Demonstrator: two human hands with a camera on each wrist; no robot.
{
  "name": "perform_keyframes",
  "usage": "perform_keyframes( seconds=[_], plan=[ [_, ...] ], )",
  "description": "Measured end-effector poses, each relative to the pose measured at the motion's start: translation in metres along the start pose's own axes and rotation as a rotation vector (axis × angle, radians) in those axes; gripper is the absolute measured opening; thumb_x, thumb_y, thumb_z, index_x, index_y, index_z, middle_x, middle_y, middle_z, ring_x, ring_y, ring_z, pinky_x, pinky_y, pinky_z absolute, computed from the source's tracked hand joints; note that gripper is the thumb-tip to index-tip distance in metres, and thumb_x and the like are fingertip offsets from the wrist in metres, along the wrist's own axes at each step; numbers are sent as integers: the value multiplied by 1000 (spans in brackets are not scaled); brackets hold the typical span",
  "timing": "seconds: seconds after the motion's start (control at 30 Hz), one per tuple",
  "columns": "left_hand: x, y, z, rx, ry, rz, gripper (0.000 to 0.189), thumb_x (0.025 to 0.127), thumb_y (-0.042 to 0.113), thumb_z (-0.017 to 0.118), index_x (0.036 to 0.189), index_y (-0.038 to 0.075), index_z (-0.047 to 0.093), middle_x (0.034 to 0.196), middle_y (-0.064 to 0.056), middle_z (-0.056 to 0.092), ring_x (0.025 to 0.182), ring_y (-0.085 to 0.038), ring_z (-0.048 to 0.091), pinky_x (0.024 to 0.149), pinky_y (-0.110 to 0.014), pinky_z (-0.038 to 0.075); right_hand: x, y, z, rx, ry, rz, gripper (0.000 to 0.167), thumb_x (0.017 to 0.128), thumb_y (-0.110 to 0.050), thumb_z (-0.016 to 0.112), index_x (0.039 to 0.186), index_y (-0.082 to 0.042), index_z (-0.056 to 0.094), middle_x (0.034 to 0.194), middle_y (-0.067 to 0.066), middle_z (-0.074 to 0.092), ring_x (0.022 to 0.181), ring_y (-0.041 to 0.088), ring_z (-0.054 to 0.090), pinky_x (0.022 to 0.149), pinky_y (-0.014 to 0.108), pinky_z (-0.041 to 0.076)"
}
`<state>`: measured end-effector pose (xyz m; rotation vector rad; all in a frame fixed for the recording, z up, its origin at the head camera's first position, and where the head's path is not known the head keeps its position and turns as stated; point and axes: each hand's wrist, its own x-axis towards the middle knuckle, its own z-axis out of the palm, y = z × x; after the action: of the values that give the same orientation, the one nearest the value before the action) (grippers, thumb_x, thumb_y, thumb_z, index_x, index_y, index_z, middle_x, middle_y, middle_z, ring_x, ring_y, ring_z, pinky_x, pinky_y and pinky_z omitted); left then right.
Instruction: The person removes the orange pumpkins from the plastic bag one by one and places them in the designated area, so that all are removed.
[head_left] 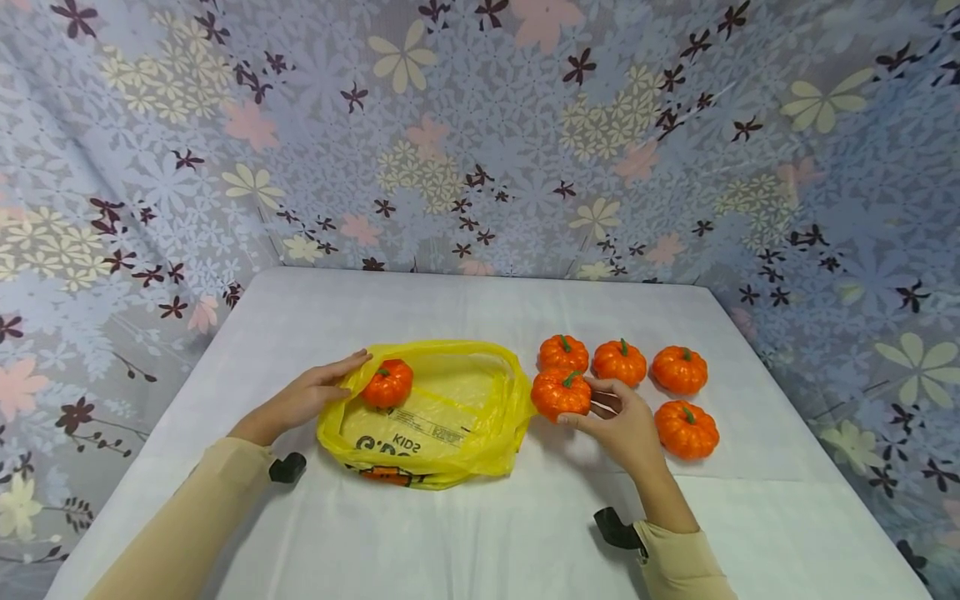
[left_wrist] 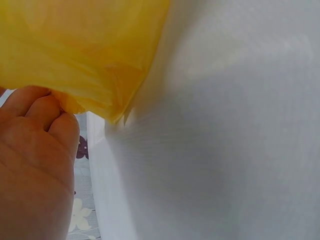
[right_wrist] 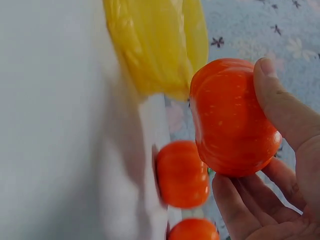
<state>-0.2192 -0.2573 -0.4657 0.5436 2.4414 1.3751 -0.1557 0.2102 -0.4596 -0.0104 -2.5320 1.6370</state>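
Note:
A yellow plastic bag (head_left: 427, 479) lies on the table with its mouth spread upward, and one small orange pumpkin (head_left: 389, 384) sits inside at its left. My left hand (head_left: 303, 404) grips the bag's left rim; in the left wrist view, the yellow plastic (left_wrist: 85, 55) hides its fingertips. Between thumb and fingers, my right hand (head_left: 622, 429) holds another small pumpkin (head_left: 558, 395) with a green stem, just right of the bag. The right wrist view shows this held pumpkin (right_wrist: 232, 120) raised off the table, with the thumb on one side and fingers on the other.
Several more pumpkins stand on the right of the white-covered table (head_left: 465, 550): two behind the held one, including the back-left pumpkin (head_left: 564, 353), and two farther right, including the front-right pumpkin (head_left: 686, 431). Floral cloth (head_left: 480, 150) hangs behind and along the sides.

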Motion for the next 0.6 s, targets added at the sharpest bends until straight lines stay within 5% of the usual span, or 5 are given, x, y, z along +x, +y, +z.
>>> perform_keyframes(
  seconds=[0.6],
  plan=[
    [3,-2,1,-20,-15,28,61,97,1,49,156,6,35,165,-14,19,151,-39,11,119,-61,8,-17,19,-36,-143,66,144,79,76,-31,90,135,6,52,137,26,54,124,41,58,97,40,50]
  ],
)
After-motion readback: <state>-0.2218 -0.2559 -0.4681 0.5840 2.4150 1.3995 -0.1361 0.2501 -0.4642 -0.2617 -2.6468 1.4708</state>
